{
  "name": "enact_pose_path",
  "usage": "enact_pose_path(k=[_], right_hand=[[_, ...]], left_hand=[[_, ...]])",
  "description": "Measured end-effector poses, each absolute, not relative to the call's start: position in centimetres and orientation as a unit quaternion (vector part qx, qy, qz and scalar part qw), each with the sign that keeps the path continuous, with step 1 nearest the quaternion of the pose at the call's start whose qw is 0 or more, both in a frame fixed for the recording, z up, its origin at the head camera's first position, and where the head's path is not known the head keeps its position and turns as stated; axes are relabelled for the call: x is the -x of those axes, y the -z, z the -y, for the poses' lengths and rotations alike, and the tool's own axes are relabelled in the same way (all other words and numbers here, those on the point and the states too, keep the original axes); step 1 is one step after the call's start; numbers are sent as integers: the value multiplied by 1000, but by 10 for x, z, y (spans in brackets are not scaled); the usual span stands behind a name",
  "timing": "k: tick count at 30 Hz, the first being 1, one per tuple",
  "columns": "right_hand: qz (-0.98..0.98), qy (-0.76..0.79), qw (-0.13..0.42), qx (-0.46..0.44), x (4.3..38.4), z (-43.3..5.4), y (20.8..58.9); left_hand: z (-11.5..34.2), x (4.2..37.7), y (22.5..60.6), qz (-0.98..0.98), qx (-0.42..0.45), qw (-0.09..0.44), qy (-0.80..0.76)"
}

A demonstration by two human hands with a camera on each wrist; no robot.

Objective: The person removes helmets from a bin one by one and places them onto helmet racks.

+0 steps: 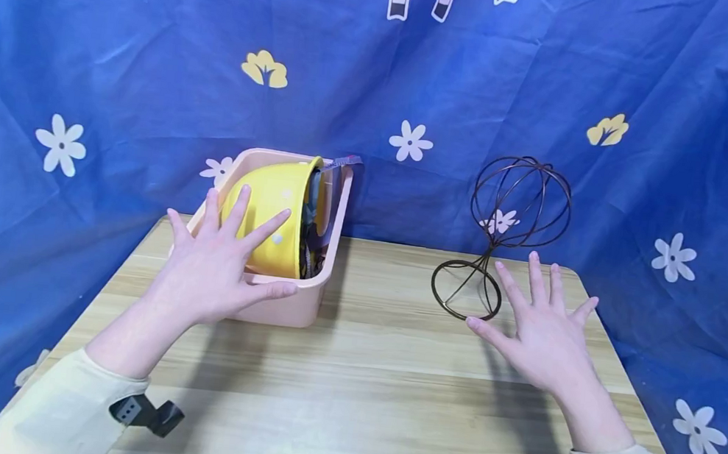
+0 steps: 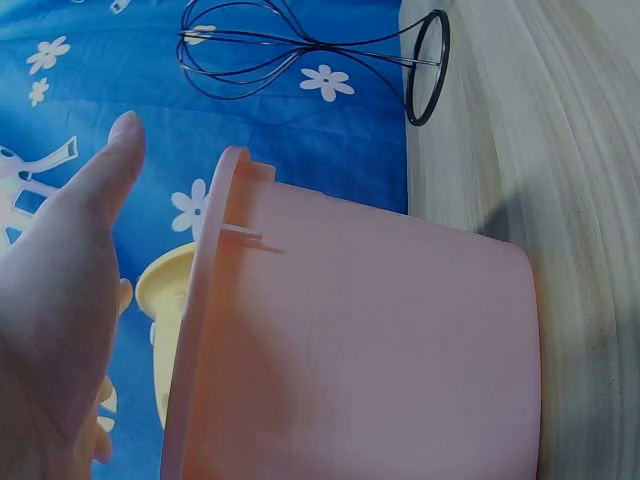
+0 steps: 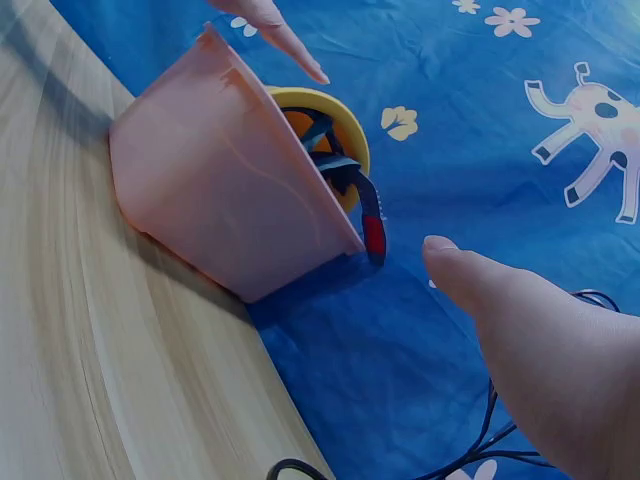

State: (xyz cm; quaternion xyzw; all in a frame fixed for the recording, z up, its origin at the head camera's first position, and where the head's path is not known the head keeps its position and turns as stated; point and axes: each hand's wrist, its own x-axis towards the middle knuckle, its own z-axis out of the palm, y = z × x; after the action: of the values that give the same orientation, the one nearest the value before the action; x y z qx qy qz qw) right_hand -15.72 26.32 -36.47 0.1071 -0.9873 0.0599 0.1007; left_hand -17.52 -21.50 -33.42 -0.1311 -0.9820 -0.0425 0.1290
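Head / left hand [image 1: 213,270]: between 8 and 9 o'clock, fingers and thumb splayed wide, holding nothing; overlaps bin and hat in this view.
Head / right hand [image 1: 549,335]: toward 4 o'clock, splayed wide, holding nothing; thumb tip overlaps the stand's ring, contact can't tell.
Head / bin [image 1: 289,306]: pink, upright on the table [image 1: 373,391], 9 o'clock.
Head / hat [image 1: 265,217]: yellow hard hat, tipped on its side in the bin, opening toward 3 o'clock; other items beside it, too jumbled to name.
Head / stand [image 1: 489,255]: dark wire, at 3 o'clock, base ring at 7 o'clock from its round cage.
Head / cloth [image 1: 177,37]: blue, flower print, behind the table.
Head / cuffs: pale sleeves, black band [image 1: 144,413] on left, another on right.
Left wrist / hand: 9 o'clock, thumb up toward 12, clear of the bin.
Left wrist / bin: 5 o'clock, outer wall facing the camera; hat edge shows past the rim.
Left wrist / stand: 12 o'clock, well apart from the thumb.
Right wrist / hand: toward 4 o'clock, thumb pointing to 10; other fingers not visible.
Right wrist / bin: 10 o'clock, hat inside, red-ended strap [image 3: 374,235] hanging over the rim.
Right wrist / stand: wires at 5 o'clock, partly behind the hand.
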Motion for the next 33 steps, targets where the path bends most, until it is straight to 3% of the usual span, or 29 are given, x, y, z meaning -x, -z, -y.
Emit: enact_pose_path(k=[25, 33], right_hand=[[982, -91, 97, -132, 160, -219, 354], [976, -123, 102, -149, 165, -199, 347]], left_hand=[[243, 173, 326, 982, 98, 150, 55], [256, 174, 325, 985, 83, 133, 70]])
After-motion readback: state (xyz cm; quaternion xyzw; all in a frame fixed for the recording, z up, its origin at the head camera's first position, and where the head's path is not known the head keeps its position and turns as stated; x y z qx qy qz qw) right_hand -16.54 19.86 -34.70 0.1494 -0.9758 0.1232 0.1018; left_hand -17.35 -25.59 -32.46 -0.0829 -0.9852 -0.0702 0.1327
